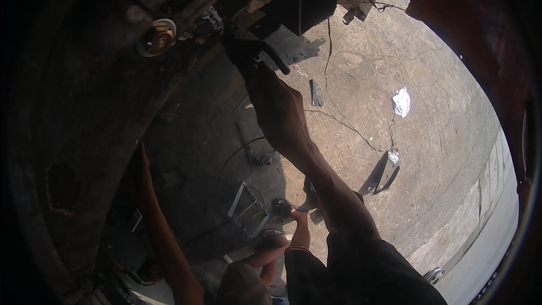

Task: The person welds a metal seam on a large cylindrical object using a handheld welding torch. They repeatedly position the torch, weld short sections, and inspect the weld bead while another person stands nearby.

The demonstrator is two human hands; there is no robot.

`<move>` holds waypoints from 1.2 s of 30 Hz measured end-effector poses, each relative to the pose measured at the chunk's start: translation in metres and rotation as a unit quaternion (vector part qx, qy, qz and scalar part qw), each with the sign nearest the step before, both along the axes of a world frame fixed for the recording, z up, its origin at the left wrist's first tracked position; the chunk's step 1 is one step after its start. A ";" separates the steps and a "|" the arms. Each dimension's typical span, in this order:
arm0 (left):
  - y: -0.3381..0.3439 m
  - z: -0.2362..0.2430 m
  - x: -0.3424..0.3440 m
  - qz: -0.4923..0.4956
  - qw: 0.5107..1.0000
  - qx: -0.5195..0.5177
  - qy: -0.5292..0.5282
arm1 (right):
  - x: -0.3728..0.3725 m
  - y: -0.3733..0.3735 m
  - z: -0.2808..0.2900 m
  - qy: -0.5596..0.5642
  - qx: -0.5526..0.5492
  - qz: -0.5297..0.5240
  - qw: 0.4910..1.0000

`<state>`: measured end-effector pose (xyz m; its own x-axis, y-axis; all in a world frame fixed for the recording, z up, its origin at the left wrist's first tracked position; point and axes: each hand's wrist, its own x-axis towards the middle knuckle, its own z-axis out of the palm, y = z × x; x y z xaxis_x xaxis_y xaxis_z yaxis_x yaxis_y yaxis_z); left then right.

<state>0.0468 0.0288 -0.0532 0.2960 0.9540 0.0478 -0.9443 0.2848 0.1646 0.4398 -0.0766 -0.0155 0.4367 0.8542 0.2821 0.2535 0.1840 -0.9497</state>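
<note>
My right hand [279, 107] is raised to the underside of a big, dark, worn metal body [169, 73]. It is closed round a dark tool with a curved, lever-like arm [275, 58]. The tool's front end meets a rough, pale-streaked patch [213, 20] on the metal; shadow hides its exact kind. My left hand [145, 172] is at the lower edge of the same metal body, in deep shade. Its fingers are mostly hidden there. A round brass-coloured fitting [161, 38] sits on the metal to the left of the tool.
On the concrete floor lie a crumpled silvery wrapper [401, 102], a bent metal bracket [388, 172], a small dark plate [316, 93] and a thin cable [344, 124]. A light metal frame [247, 209] is near my sandalled feet [282, 208]. A reddish-brown shape [468, 17] fills the upper right.
</note>
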 end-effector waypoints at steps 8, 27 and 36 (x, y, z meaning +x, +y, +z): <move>0.001 0.010 0.009 0.025 0.997 -0.059 0.039 | 0.005 -0.006 0.013 0.350 -0.075 0.066 0.931; -0.001 0.012 0.009 0.062 0.990 -0.074 0.106 | -0.001 -0.002 0.001 0.000 -0.018 -0.027 0.999; -0.003 0.014 0.012 0.019 0.993 -0.072 0.089 | 0.003 -0.003 0.004 0.011 -0.002 -0.003 1.000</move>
<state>0.0586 0.0257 -0.0391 0.2508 0.9578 -0.1404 -0.9149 0.2819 0.2890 0.4425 -0.0797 -0.0119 0.4485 0.8522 0.2696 0.2335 0.1794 -0.9557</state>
